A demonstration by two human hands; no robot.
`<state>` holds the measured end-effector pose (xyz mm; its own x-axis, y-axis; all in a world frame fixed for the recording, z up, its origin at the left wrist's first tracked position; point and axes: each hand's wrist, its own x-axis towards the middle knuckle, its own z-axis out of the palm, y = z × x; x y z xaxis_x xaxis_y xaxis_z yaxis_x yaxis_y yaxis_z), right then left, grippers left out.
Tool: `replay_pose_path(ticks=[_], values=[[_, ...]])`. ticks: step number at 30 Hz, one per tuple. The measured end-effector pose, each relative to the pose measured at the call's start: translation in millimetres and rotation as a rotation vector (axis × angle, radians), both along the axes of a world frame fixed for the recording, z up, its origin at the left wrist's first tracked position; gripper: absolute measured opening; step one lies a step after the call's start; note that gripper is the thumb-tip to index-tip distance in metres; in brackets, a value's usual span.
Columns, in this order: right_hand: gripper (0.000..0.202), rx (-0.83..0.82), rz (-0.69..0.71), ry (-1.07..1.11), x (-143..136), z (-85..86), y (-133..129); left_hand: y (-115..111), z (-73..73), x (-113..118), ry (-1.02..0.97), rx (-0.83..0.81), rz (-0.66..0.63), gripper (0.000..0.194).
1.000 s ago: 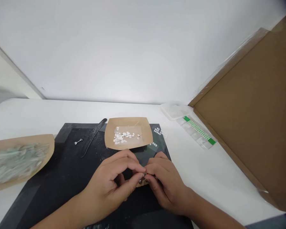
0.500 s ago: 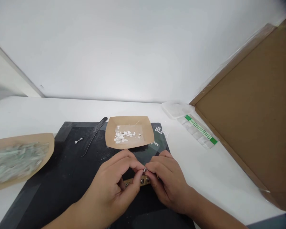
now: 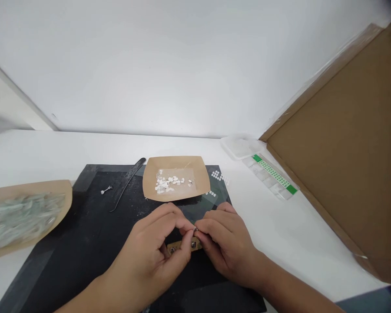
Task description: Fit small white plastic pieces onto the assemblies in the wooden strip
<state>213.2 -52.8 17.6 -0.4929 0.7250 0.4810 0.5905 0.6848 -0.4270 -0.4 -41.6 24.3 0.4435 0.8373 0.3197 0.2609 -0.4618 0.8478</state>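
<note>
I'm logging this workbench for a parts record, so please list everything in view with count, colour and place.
black mat: one, black, centre of the white table.
paper tray: one, brown, far edge of the mat, holding small white pieces.
second paper tray: one, brown, left edge, holding pale green bits.
flat tool: one, dark, on the mat left of the tray.
small pin: one, silvery, beside the flat tool.
strip: one, clear with green, right of the mat.
clear container: one, far right of the table.
cardboard board: one, brown, leaning at right.
small brown strip: one, with metal studs, under the hands.
left hand and right hand: fingertips pinched together on a tiny metal piece.
</note>
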Motion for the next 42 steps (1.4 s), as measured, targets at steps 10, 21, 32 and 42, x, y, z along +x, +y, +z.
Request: replay_pose_path(ticks=[10,21,32,42], values=[[0.015,0.057,-0.008,-0.096,-2,0.8,0,-1,-2.0,3,-0.002,-0.018,0.066,0.009],[0.021,0.053,-0.011,-0.062,-5,-1.2,-2,-1,9.7,3,0.033,-0.088,0.108,0.013],[0.018,-0.103,0.063,0.023,-4,0.1,-3,2,8.9,3,0.030,-0.308,0.097,0.010],[0.017,-0.232,0.090,0.115,-1,3.0,-4,4,6.5,1,-0.163,-0.758,0.010,0.014]])
